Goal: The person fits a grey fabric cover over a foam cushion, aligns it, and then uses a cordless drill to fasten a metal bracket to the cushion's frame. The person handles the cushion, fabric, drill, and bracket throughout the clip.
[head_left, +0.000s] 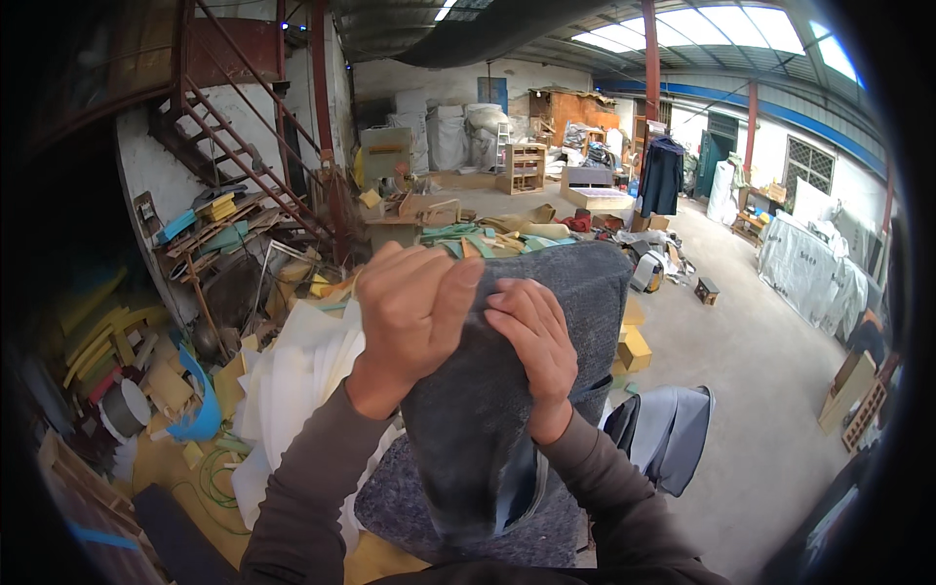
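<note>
Between both hands (478, 327) sits grey upholstered cushion (507, 409).

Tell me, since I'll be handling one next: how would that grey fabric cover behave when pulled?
Probably floppy: the grey fabric cover bunches and folds where the left hand and right hand pinch it. Its fuzzy surface likely grips rather than slips. It seems light.

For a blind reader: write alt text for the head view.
Both hands, left hand and right hand, grip the top of a grey fabric-covered cushion held upright. Behind lie white foam sheets and a cluttered workshop floor.
</note>
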Tool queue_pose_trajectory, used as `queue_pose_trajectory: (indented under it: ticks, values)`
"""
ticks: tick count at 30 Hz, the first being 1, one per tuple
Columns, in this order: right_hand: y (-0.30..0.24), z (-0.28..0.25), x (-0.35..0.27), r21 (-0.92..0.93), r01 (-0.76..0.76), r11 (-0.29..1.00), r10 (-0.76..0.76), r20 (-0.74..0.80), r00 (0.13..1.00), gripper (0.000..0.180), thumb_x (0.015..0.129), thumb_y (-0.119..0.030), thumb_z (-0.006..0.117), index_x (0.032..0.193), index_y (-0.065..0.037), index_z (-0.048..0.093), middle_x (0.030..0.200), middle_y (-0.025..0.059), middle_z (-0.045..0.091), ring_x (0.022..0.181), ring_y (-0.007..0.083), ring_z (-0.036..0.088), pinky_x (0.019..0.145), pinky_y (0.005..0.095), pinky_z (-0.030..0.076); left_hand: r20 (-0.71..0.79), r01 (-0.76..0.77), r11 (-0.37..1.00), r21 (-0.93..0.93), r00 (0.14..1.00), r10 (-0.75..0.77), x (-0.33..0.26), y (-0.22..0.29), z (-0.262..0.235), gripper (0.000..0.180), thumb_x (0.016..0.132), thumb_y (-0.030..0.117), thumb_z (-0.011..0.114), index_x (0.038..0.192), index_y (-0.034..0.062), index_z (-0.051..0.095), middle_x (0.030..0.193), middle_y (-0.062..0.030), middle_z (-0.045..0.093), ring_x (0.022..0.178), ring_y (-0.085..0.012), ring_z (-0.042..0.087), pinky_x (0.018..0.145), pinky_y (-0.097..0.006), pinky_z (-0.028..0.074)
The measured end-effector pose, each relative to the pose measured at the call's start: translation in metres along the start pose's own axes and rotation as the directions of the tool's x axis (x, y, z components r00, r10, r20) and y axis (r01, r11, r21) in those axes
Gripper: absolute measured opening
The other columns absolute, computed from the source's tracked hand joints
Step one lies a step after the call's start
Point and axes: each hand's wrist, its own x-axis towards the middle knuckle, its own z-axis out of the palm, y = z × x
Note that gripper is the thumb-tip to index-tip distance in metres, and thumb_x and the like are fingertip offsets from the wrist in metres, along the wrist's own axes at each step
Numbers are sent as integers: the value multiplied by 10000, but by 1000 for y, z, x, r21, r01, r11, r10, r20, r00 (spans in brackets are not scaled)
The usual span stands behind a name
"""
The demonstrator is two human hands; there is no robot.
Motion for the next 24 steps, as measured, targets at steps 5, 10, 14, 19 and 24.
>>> queue_pose_trajectory:
  ticks: [5,10,14,19,24]
  values:
    - [-14,-39,-23,-213,-261,941,268,0,964,829,815,48,710,1622,34,521,1675,317,504,1630,557,431,1357,663,288,58,-3,1000,-3,998,3,10,21,-11,467,1079,152,773,684,46,546,637,-103,483,562,-331,480,613,-456,325]
    - [-21,-65,-19,-191,-295,936,283,-91,955,781,772,107,635,1550,56,594,1614,311,587,1599,554,486,1336,652,340,230,-42,998,50,973,30,27,62,-30,510,1067,194,816,669,51,532,635,-101,468,547,-334,448,585,-470,321]
    - [-36,-83,-3,-70,-254,965,240,-168,956,619,713,193,598,1309,90,728,1339,267,761,1375,517,707,1275,632,455,538,340,899,-277,830,-149,81,63,-58,564,1152,331,727,694,33,588,631,-90,519,537,-249,492,569,-417,393]
    - [-50,-73,16,212,-109,971,150,-187,971,499,715,235,662,1183,96,763,1233,274,794,1265,457,788,1182,601,565,720,452,795,-406,693,-26,125,24,36,589,1241,451,505,932,5,732,900,-90,720,842,-198,687,796,-378,528]
    - [-50,-64,7,194,-149,970,186,-185,965,615,782,207,678,1382,78,703,1392,290,756,1311,462,764,1159,504,588,945,368,910,-194,318,73,118,6,84,621,1244,483,478,1088,-22,805,1021,-165,781,993,-310,746,951,-445,565]
